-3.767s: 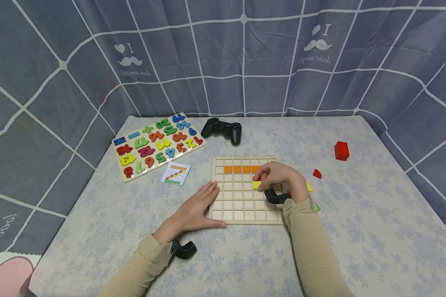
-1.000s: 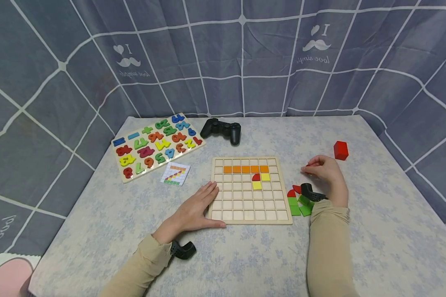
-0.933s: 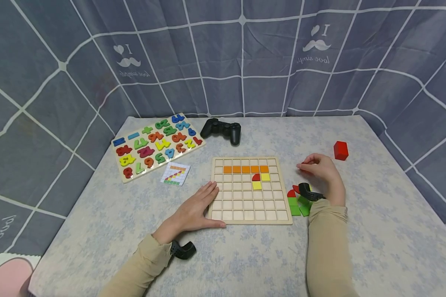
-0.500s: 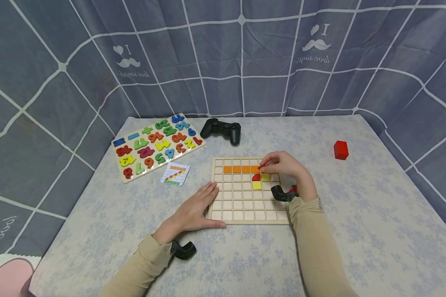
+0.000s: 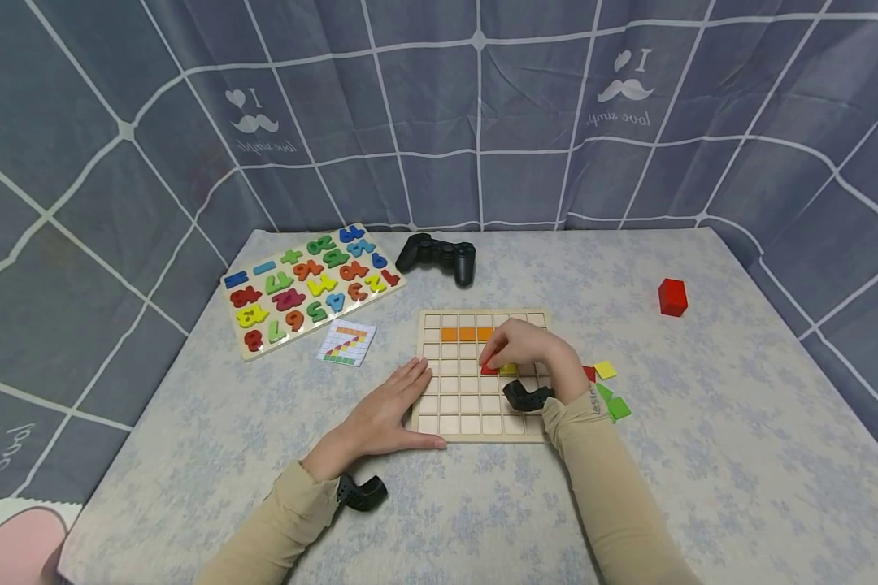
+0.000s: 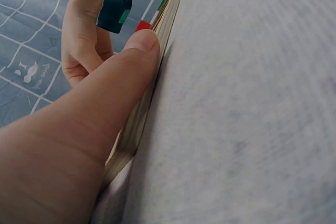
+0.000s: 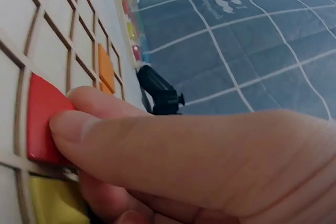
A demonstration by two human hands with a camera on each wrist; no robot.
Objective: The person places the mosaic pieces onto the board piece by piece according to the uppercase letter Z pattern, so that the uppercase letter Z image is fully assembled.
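1. Red, flat, curved-edged tile [image 7: 42,119]: pinched between the thumb and fingers of the right hand [image 5: 534,345], at a cell of the pale wooden grid board [image 5: 449,406], just left of a flat yellow square tile [image 7: 55,200]. Whether it is fully seated I cannot tell.
2. Grey-blue, white-lined fabric curtain [image 5: 439,106]: mirrored print at left gives "I", a heart, a moustache and, seemingly, "love simple".
3. Multicoloured number puzzle board [image 5: 347,303]: raised numerals and a green plus sign; no brand legible.
4. White square pattern card [image 5: 346,341]: coloured cells, no readable words. It looks worth checking the curve's direction against it.
5. Left hand [image 5: 388,414]: fingers laid flat on the grid board's left edge, thumb at its near edge, grasping nothing. Light, steady pressure should suffice.
6. Black plastic game controller [image 5: 439,253]: no readable brand.
7. At the cell, best to line the tile's straight sides up with the ridges, lower it level, then press its middle, sparing the yellow neighbour.
8. Flat green square tile [image 5: 618,408]: loose on the counter [image 5: 739,487] beside the right cuff, whose tiny lettering defeats me.
9. Red solid block [image 5: 672,297]: unmarked; above, the mirrored curtain print repeats.
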